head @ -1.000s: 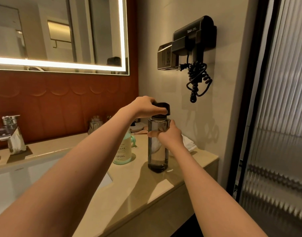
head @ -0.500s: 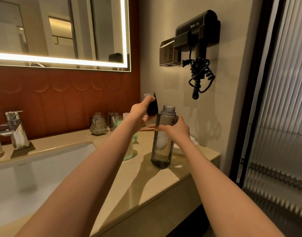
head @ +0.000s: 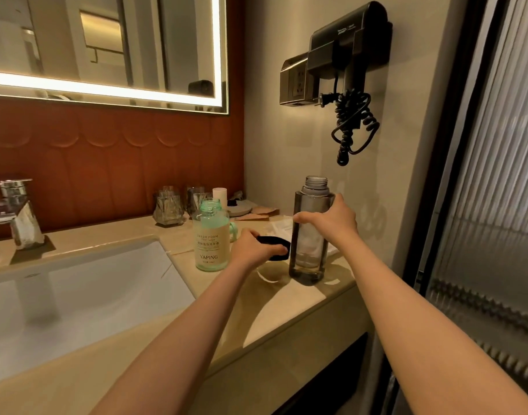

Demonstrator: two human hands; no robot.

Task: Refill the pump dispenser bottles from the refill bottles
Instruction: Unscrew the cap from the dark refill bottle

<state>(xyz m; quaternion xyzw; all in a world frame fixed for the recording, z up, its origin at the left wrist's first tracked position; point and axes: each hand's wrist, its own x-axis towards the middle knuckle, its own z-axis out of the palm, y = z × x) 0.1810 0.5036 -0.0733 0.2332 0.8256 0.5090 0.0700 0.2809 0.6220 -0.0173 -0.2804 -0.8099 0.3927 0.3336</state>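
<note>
Right hand (head: pixel 331 221), arm extended, fingers curled round upright uncapped grey bottle (head: pixel 310 232). Left hand (head: pixel 252 247), low above counter (head: pixel 286 304), fingers wrapped on black cap (head: pixel 276 246), right of green YAPING bottle (head: pixel 211 236).

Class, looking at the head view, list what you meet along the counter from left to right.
Chrome faucet → glass tumblers → mint-green YAPING bottle → left hand gripping black cap → grey bottle held by right hand.

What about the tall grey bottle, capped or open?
Open: the grey bottle has a bare threaded neck, and the left hand holds the black cap low beside it.
</note>
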